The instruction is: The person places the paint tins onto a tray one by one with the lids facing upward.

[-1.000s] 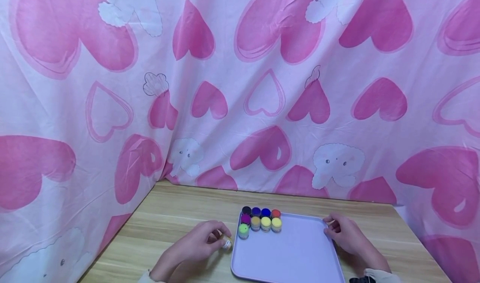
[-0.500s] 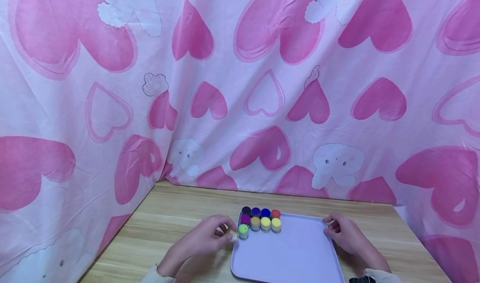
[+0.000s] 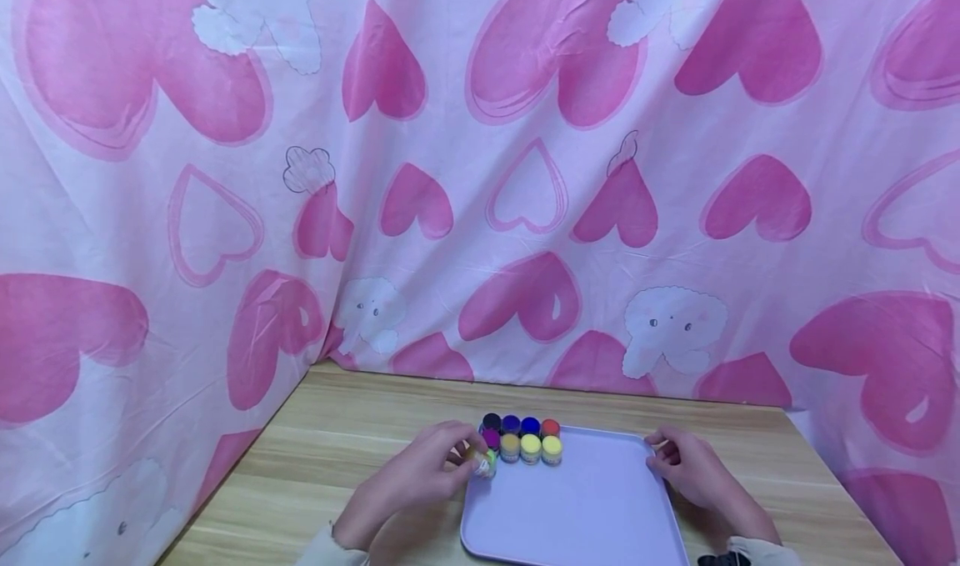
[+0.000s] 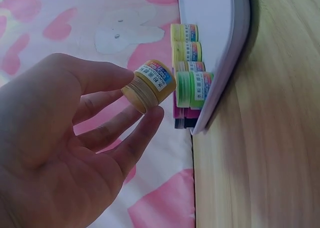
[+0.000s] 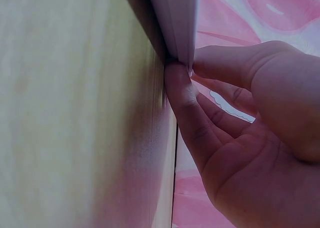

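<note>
In the left wrist view a small ochre paint jar (image 4: pixel 150 85) is pinched between the thumb and fingers of my left hand (image 4: pixel 75 123). The head view shows that hand (image 3: pixel 431 466) over the left edge of the lilac tray (image 3: pixel 577 508), the held jar in front of a light green paint jar (image 3: pixel 491 459) and partly hiding it. That green jar (image 4: pixel 187 89) stands inside the tray's rim, apart from the held one. At the tray's far right corner my right hand (image 3: pixel 693 470) pinches the rim; its thumb and fingertips meet there in the right wrist view.
Several paint jars stand in rows at the tray's far left corner, among them black (image 3: pixel 491 422), blue (image 3: pixel 531 427), red (image 3: pixel 551 428), magenta (image 3: pixel 491 438) and yellow (image 3: pixel 552 449) ones. A wooden table (image 3: pixel 360 416) lies beneath, with a pink heart-patterned curtain (image 3: pixel 517 216) behind.
My left hand has carried the ochre jar rightward and slightly away from me, from beside the tray to over its left edge near the green jar. The right hand has stayed put.
</note>
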A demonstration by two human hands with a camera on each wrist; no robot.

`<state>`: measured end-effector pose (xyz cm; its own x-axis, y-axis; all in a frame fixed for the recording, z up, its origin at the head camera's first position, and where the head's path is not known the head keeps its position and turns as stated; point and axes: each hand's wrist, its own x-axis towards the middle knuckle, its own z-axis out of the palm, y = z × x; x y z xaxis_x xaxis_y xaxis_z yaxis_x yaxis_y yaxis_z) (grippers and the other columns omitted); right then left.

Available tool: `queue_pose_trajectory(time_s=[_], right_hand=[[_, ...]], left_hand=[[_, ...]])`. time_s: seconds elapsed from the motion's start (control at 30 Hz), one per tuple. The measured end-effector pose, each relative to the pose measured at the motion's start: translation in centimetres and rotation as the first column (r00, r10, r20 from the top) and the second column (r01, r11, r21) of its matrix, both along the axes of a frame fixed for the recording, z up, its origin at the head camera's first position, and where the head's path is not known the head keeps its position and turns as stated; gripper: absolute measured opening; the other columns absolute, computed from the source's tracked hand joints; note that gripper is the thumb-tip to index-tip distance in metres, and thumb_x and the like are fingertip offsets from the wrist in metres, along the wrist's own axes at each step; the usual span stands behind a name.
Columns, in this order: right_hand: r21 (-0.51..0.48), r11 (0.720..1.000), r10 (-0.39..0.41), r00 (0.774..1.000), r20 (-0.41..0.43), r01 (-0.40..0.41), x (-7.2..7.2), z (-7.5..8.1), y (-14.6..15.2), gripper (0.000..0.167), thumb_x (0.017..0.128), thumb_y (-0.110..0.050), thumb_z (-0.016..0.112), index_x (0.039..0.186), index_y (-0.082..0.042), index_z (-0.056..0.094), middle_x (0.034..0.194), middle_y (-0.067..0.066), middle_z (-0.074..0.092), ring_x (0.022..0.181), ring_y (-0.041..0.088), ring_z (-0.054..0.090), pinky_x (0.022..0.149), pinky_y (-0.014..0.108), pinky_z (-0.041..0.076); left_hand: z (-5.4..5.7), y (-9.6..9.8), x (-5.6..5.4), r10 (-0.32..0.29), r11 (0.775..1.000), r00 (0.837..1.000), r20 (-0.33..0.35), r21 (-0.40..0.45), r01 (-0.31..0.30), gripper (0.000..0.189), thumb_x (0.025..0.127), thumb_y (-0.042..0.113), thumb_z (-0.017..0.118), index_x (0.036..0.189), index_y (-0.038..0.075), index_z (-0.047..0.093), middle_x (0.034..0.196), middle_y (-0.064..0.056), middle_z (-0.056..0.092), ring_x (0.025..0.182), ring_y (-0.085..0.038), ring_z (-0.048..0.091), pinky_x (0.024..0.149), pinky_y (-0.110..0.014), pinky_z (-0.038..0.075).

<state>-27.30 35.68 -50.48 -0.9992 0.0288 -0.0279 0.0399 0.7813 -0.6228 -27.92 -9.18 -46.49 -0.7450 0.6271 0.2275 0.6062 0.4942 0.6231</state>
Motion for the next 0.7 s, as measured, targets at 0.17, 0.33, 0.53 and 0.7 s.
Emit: queue_pose_trajectory(time_s=[0.17,0.33,0.53,0.7], right_hand=[[-0.004,1.0,0.003,1.0,0.001,-0.003,0.0,0.0,0.1,0.027,0.098,-0.007,0.077,0.125,-0.004,0.071,0.096,0.003,0.069,0.088,0.017,0.062,0.073,0.028,0.057],[-0.005,1.0,0.002,1.0,0.004,-0.002,-0.1,0.0,0.1,0.027,0.099,-0.007,0.077,0.125,-0.004,0.07,0.097,0.003,0.069,0.089,0.017,0.062,0.073,0.029,0.057],[-0.005,1.0,0.002,1.0,0.0,-0.002,0.0,-0.1,0.1,0.027,0.098,-0.007,0.077,0.124,-0.004,0.071,0.096,0.003,0.069,0.088,0.017,0.062,0.073,0.029,0.057],[-0.009,1.0,0.003,1.0,0.002,-0.003,-0.1,-0.1,0.2,0.027,0.098,-0.007,0.077,0.124,-0.004,0.071,0.097,0.003,0.07,0.089,0.018,0.062,0.073,0.029,0.058]], left_hand=[[0.2,0.8,0.0,-0.01,1.0,1.0,-0.009,0.008,0.01,0.013,0.103,0.015,0.073,0.116,0.018,0.074,0.115,0.005,0.075,0.099,-0.006,0.07,0.087,-0.023,0.063],[0.3,1.4,-0.1,-0.01,1.0,1.0,-0.01,0.014,0.011,0.013,0.103,0.013,0.073,0.116,0.015,0.073,0.113,0.005,0.075,0.098,-0.005,0.07,0.085,-0.021,0.063],[0.2,2.2,-0.2,-0.021,1.0,0.999,-0.05,0.016,0.022,0.014,0.103,0.011,0.072,0.116,0.013,0.072,0.115,0.001,0.075,0.099,-0.005,0.07,0.086,-0.022,0.064],[0.2,2.8,-0.4,-0.015,1.0,0.996,-0.091,-0.012,0.014,0.013,0.103,0.012,0.072,0.116,0.014,0.074,0.114,0.002,0.073,0.101,-0.008,0.07,0.087,-0.024,0.063]])
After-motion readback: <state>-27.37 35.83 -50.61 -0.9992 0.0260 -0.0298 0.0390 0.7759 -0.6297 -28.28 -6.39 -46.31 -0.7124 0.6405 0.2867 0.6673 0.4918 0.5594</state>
